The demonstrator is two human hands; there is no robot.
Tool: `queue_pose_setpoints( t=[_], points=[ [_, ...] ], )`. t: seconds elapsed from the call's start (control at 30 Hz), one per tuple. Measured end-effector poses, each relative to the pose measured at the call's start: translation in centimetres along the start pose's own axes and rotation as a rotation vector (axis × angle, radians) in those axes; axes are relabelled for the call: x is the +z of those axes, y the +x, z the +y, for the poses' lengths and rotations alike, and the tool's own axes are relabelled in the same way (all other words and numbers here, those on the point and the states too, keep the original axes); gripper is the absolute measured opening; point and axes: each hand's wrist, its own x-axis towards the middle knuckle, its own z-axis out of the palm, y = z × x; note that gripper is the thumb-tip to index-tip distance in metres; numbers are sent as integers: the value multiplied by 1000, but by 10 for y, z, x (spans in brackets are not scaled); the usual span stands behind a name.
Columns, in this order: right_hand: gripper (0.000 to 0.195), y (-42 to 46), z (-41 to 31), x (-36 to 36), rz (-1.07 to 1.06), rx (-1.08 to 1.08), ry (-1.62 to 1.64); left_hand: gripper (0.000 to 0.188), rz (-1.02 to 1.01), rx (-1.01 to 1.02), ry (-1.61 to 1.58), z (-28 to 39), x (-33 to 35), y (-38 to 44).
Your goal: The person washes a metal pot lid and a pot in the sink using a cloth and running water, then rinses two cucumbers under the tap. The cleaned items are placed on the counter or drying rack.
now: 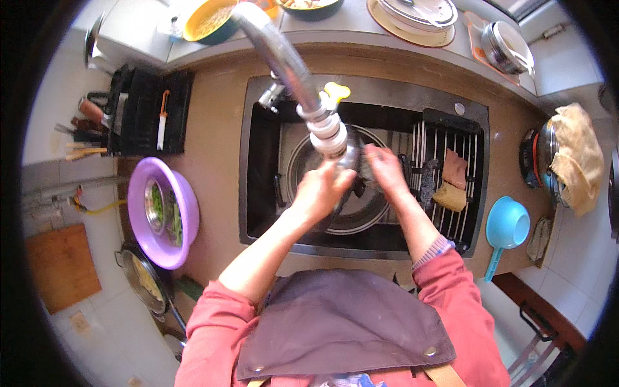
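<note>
My left hand (316,191) grips the edge of a dark, round lid-like piece of cookware (338,208), tilted on its side under the tap (333,133). A black knob (359,186) shows on its right face. Close against that face is my right hand (384,169), fingers curled and blurred; a greyish patch shows by its fingertips, but I cannot tell whether it holds a scrubber. Below both hands, a large round metal pot or basin (375,220) sits inside the black sink (261,193). The tap's spout hides part of the lid-like piece.
On the sink's right side, a drying rack (442,227) carries a pink sponge cloth (454,168), a yellowish sponge (450,197) and a dark scrubber (428,181). A blue ladle (505,225) lies to the right. At left are a purple basin (188,217), a knife rack (145,111) and a pan (145,278).
</note>
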Motion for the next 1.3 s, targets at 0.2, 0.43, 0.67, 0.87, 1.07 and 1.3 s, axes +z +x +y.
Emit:
queue_pose_setpoints(
  t=[0.2, 0.43, 0.67, 0.87, 1.07, 1.3],
  points=[
    [55, -71, -4, -34, -72, 740, 541, 29, -420, 386, 216, -8, 48, -10],
    [28, -95, 26, -42, -121, 581, 432, 57, 86, 380, 291, -53, 24, -78],
    [29, -91, 25, -40, -310, 573, 574, 67, -355, -514, -1624, -114, -15, -103],
    [43, -62, 28, 1, -614, 572, 437, 40, -7, -598, -976, -114, -28, -105],
    [50, 5, 61, 34, -58, 96, -537, 39, 343, -415, -683, -128, -42, -145],
    [39, 8, 153, 71, -329, 432, -202, 67, 344, -456, -673, -83, -30, -130]
  ],
)
